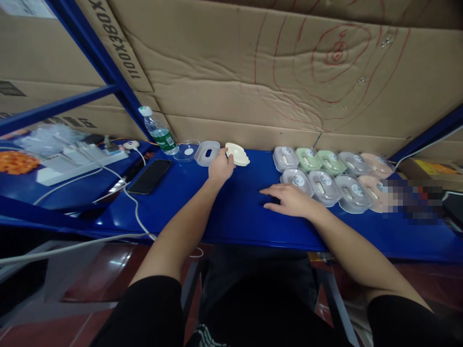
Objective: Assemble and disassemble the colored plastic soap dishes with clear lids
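Note:
My left hand (221, 168) grips the near left edge of a shallow cream-coloured dish (238, 155) with a pointed end, near the back of the blue table. Just left of that hand sits a grey plastic tray (207, 153) with a dark oval opening. A round clear lid (187, 151) with a white label lies beside it. My right hand (289, 198) is open, palm down, its fingers stretched over the tabletop. Close to it stands a grey box (294, 180) with a clear lid, one of several lidded boxes in grey, green and pink, such as this green one (308, 159).
A water bottle (161, 135) stands at the back left, with a black phone (150, 177) in front. White cables run past the power strip (83, 166) at far left. Cardboard (217, 58) walls the back; blue frame bars (90, 53) rise at left. A cardboard box (430, 174) sits far right.

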Tool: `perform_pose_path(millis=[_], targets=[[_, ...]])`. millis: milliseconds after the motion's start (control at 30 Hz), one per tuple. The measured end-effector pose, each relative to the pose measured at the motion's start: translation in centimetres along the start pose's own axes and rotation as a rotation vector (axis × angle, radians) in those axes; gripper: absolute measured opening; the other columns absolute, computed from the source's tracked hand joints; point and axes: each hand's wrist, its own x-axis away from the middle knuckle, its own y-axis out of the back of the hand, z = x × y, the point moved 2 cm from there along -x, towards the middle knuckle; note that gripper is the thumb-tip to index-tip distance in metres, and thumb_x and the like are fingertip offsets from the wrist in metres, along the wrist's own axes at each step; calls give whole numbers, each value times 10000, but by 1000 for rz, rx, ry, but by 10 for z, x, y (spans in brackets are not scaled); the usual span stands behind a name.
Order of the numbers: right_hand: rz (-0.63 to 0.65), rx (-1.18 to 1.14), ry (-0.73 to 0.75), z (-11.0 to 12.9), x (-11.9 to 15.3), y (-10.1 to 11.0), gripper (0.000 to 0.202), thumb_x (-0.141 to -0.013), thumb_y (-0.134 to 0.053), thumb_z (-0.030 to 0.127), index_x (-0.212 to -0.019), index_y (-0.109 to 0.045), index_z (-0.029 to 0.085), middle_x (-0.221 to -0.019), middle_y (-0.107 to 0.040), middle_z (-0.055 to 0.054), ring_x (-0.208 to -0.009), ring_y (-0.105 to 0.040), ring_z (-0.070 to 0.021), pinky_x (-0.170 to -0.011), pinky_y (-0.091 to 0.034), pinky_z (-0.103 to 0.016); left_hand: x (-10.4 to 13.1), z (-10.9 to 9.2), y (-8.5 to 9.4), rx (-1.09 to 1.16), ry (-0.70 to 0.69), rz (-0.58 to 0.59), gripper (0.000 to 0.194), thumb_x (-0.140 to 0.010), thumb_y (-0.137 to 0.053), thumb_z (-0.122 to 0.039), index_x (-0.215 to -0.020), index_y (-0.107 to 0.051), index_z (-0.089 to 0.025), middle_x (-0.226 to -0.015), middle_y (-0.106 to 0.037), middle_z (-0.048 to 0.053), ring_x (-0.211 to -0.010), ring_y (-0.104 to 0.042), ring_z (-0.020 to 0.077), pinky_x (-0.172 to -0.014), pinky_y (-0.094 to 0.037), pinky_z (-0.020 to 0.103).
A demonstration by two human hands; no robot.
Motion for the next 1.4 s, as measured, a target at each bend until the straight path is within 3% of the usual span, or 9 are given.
perform_pose_path(millis=[133, 267, 433, 533, 733, 933, 1100, 1267, 1400], targets=[[-10, -7, 13, -1, 0, -1, 427, -1021, -681, 373, -1403, -707, 184, -1275, -789, -161, -1129, -778, -334, -998, -619, -524, 2, -7, 2, -541, -194, 44, 522, -1059, -561, -394, -1515, -534, -140, -867, -788, 80, -1061, -759, 300, -1065, -518, 464], [-10, 2, 18, -1, 0, -2, 420, -1033, -662, 387, -1410, -699, 203, -1288, -789, -132, -1147, -774, -313, -1022, -611, -502, 9, -7, -9, -642, -430, 86, 452, -1040, -592, -414, -1423, -647, -182, -1131, -790, 100, -1170, -725, 285, -1055, -535, 409], [-94, 5, 51, -2, 1, 2, 403, -1047, -634, 398, -1386, -711, 194, -1269, -795, -129, -1141, -767, -301, -1034, -596, -488, 23, -2, -30, -760, -696, 265, 480, -1036, -611, -418, -1474, -634, -222, -1575, -594, 90, -1391, -612, 281, -1149, -498, 386], [-145, 79, 23, -5, 2, 9, 406, -1054, -615, 420, -1381, -712, 199, -1247, -801, -117, -1140, -752, -308, -1028, -581, -500, 25, 1, -34, -863, -665, 334, 587, -1041, -596, -455, -1569, -542, -204, -1582, -590, 116, -1411, -596, 318, -1147, -504, 429], [-218, 323, -220, -21, 10, 24, 491, -1029, -627, 462, -1413, -686, 162, -1352, -753, -156, -1236, -682, -381, -1098, -505, -568, 18, -1, -19, -962, -533, 260, 582, -1013, -631, -494, -1512, -602, -197, -1506, -627, 150, -1271, -676, 370, -1069, -547, 485], [-170, 431, -468, -30, 15, 25, 535, -987, -657, 468, -1420, -673, 154, -1347, -738, -194, -1227, -663, -443, -1006, -549, -599, 13, -3, -9, -1038, -465, 205, 387, -1010, -519, -204, -1332, -734, -205, -1411, -661, 141, -1179, -714, 338, -998, -577, 475], [-166, 272, -330, -25, 13, 23, 541, -1011, -634, 500, -1455, -651, 190, -1417, -721, -151, -1298, -658, -396, -1072, -556, -577, 11, -4, -6, -1045, -409, 140, 409, -989, -527, -208, -1352, -713, -175, -1439, -635, 169, -1185, -712, 359, -997, -584, 491], [-118, 61, -30, -12, 7, 18, 568, -1011, -656, 498, -1519, -590, 255, -1546, -643, -96, -1433, -594, -331, -1198, -482, -564, 12, -3, -13, -957, -556, 226, 477, -1013, -619, -370, -1465, -637, -220, -1536, -599, 109, -1281, -670, 325, -1083, -552, 447], [-101, 108, -68, -12, 7, 15, 650, -972, -715, 529, -1542, -576, 249, -1625, -558, -142, -1515, -508, -373, -1241, -415, -626, 11, -2, -14, -983, -562, 292, 359, -1022, -620, -306, -1364, -704, -241, -1475, -651, 76, -1290, -669, 289, -1104, -530, 406]])
